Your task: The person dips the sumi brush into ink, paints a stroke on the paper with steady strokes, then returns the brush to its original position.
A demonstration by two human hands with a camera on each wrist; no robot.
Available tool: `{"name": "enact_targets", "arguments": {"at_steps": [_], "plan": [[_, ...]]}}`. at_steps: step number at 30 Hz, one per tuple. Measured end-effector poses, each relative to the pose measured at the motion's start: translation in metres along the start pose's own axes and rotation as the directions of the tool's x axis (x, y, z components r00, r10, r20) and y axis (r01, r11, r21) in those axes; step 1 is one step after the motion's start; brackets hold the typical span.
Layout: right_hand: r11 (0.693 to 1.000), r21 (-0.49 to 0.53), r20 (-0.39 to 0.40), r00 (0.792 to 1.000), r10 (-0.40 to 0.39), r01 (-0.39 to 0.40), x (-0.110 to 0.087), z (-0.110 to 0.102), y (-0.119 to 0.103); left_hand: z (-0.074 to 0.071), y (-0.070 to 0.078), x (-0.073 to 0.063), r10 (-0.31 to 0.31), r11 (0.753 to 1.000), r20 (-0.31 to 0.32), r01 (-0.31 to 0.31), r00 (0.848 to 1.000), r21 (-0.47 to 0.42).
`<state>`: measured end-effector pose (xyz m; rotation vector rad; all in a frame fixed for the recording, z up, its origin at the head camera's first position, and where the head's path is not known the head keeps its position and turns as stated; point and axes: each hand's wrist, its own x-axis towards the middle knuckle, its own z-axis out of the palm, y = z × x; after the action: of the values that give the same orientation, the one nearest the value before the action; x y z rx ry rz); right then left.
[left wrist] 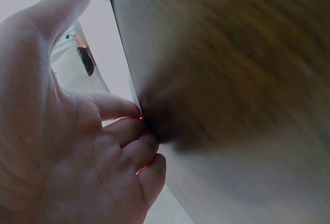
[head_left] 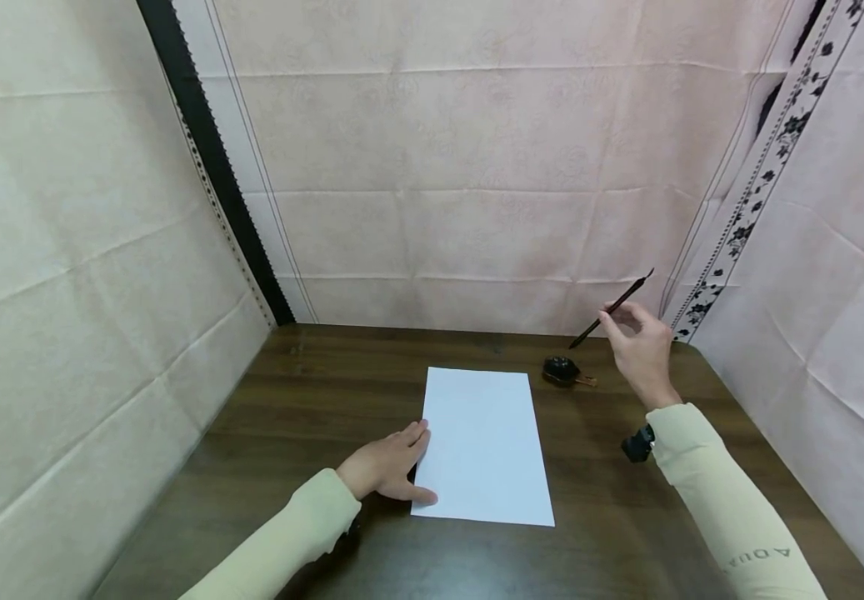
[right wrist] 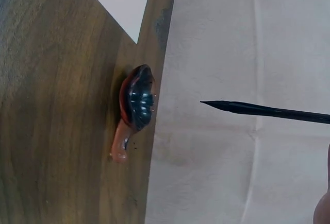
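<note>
A blank white sheet of paper [head_left: 486,450] lies on the table. My left hand [head_left: 388,462] rests along its left edge, thumb on the lower corner and fingertips at the side; the left wrist view shows the fingers nearly straight against the paper [left wrist: 107,44]. Up at the right, my right hand [head_left: 641,350] pinches a dark ink brush [head_left: 630,290] by its middle, held slanted with the pointed tip down and to the left. Just below that tip sits a small black ink dish [head_left: 561,369] with a brown handle. In the right wrist view the brush [right wrist: 263,110] hangs apart from the dish [right wrist: 138,100].
The brown wooden table [head_left: 312,392] is enclosed by pale cloth at the left, back [head_left: 491,233] and right. The back cloth rises close behind the ink dish. A dark wrist device [head_left: 637,444] hangs under the right cuff.
</note>
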<state>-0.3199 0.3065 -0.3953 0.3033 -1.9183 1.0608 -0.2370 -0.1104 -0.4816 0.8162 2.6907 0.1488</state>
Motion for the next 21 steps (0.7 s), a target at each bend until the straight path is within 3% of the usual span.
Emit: {"name": "enact_targets", "arguments": {"at_steps": [21], "plan": [[0.982, 0.046, -0.038, 0.982, 0.183, -0.181, -0.033, 0.016, 0.026, -0.004, 0.003, -0.002, -0.002, 1.0, 0.004, 0.002, 1.0, 0.02]]}}
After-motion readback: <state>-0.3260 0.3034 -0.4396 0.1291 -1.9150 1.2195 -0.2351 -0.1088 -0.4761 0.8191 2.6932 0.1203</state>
